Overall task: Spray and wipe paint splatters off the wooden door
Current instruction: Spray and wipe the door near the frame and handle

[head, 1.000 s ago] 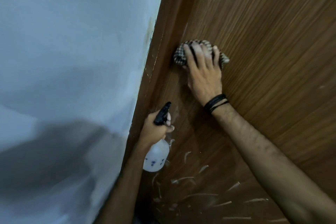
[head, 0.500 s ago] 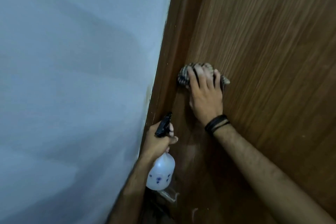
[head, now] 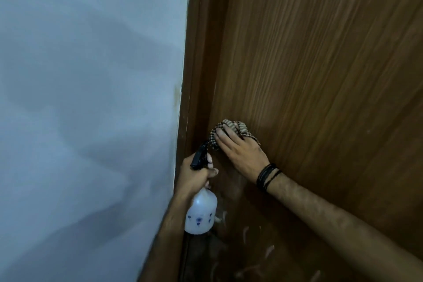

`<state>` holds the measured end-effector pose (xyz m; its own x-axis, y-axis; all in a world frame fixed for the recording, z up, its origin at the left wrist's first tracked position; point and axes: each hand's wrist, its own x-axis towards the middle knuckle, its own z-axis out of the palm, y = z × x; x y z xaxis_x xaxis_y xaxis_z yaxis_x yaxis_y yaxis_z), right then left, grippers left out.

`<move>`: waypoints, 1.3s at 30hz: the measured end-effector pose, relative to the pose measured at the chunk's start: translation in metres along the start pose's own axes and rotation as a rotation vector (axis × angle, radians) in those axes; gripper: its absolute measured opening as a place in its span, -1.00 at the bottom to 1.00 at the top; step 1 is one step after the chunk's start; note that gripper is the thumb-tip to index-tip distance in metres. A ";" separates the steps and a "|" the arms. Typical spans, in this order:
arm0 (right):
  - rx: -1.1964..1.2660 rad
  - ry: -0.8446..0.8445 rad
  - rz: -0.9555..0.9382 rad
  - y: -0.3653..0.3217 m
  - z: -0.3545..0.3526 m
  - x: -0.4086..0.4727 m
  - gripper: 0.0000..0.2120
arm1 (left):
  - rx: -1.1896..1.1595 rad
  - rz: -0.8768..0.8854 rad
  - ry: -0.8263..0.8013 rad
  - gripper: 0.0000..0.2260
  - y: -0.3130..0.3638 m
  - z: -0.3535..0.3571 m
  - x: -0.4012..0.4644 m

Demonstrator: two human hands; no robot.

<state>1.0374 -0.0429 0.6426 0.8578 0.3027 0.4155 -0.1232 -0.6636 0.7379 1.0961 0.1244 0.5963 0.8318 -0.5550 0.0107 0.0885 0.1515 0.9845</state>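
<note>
The brown wooden door (head: 320, 64) fills the right side of the view. My right hand (head: 240, 151) presses a bunched checked cloth (head: 231, 129) flat against the door near its left edge, fingers straight over the cloth. Just below and left, my left hand (head: 194, 178) grips the neck of a white spray bottle (head: 201, 215) with a black trigger head (head: 200, 155). White paint streaks (head: 246, 231) mark the door's lower part, under my right forearm.
A pale blue-white wall (head: 91, 98) takes up the left half. The brown door frame (head: 196, 64) runs between wall and door, with small white specks along its edge. Black bands circle my right wrist.
The view has tilted upward, so both hands sit lower in the frame and fewer paint streaks show. My right hand with the cloth has turned, fingers pointing up and left, closer to the bottle.
</note>
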 end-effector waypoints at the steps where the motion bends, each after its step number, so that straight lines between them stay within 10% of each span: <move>1: 0.025 -0.025 0.012 -0.007 0.003 -0.014 -0.50 | -0.002 -0.033 0.006 -0.74 -0.015 0.001 -0.007; 13: 0.194 -0.356 -0.044 -0.072 0.040 -0.142 -0.46 | -0.021 -0.428 0.055 -0.83 -0.166 0.027 -0.064; 39: 0.180 -0.425 -0.479 -0.118 0.097 -0.120 -0.49 | -0.102 -0.439 0.093 -0.78 -0.201 0.020 -0.045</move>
<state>0.9969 -0.0675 0.4541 0.9236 0.3210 -0.2096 0.3744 -0.6378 0.6731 1.0299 0.1030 0.4013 0.7486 -0.5099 -0.4237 0.4929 0.0006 0.8701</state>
